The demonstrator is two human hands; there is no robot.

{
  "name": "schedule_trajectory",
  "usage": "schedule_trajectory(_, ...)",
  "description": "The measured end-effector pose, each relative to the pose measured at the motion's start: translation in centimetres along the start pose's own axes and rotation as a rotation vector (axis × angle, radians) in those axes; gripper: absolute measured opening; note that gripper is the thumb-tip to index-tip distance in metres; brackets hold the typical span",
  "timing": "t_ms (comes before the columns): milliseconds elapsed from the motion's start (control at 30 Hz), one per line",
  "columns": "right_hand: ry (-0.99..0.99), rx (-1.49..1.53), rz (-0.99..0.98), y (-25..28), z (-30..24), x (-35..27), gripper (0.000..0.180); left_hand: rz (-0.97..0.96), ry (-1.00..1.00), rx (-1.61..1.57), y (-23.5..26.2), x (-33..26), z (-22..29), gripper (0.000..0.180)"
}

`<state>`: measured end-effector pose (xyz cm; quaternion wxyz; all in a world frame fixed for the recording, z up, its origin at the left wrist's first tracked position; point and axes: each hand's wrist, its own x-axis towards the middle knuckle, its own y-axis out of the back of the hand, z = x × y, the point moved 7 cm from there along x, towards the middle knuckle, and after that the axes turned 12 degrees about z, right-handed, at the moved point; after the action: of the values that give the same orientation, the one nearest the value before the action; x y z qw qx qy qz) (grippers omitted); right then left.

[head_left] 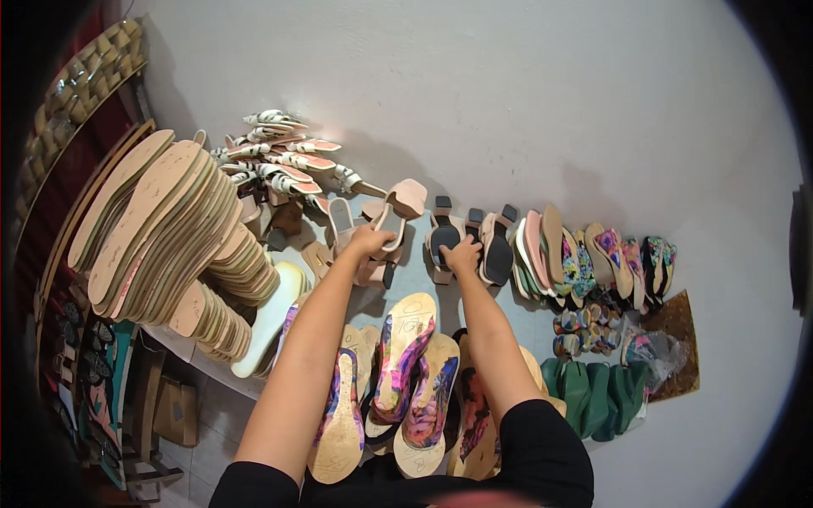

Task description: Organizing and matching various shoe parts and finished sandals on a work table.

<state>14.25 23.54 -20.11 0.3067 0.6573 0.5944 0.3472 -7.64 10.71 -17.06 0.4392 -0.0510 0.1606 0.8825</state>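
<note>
My left hand (371, 243) is closed on a beige block-heeled sandal (407, 198), gripping it near its strap, with the pale heel end raised. More beige heeled sandals (342, 218) stand close by that hand. To the right, my right hand (462, 254) has its fingers closed at the edge of another heeled sandal (443, 234), which lies with its black sole up. Beside it rests a similar upturned sandal (496, 259). Nearer to me, below both hands, are wedge soles with flowered fabric sides (405, 356).
Tall stacks of tan insoles (161, 229) rise on the left. White strappy sandals (284, 157) are piled against the wall (508, 102). Patterned sandals (584, 254) line the right side, with green wedge soles (597, 398) in front and a brown board (677, 347) beyond.
</note>
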Motion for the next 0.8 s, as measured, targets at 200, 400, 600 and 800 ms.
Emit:
schedule_trajectory(200, 0.294, -0.267, -0.088, -1.9, -1.3, 2.2, 0.094, -0.015, -0.022, 0.025, -2.6, 0.0, 1.3, 0.042)
schedule_trajectory(400, 0.165, -0.208, -0.165, -3.0, -1.7, 2.1, 0.089, 0.022, -0.044, 0.043, -1.4, 0.3, -0.1, 0.039)
schedule_trajectory(600, 0.103, -0.160, -0.010, -0.5, -1.6, 2.3, 0.076, -0.020, 0.007, -0.024, -1.7, -1.2, 1.3, 0.038)
schedule_trajectory(800, 0.085, -0.121, 0.039, -0.3, 1.0, 1.5, 0.083, -0.024, 0.035, -0.026, -1.5, -0.7, 1.0, 0.037)
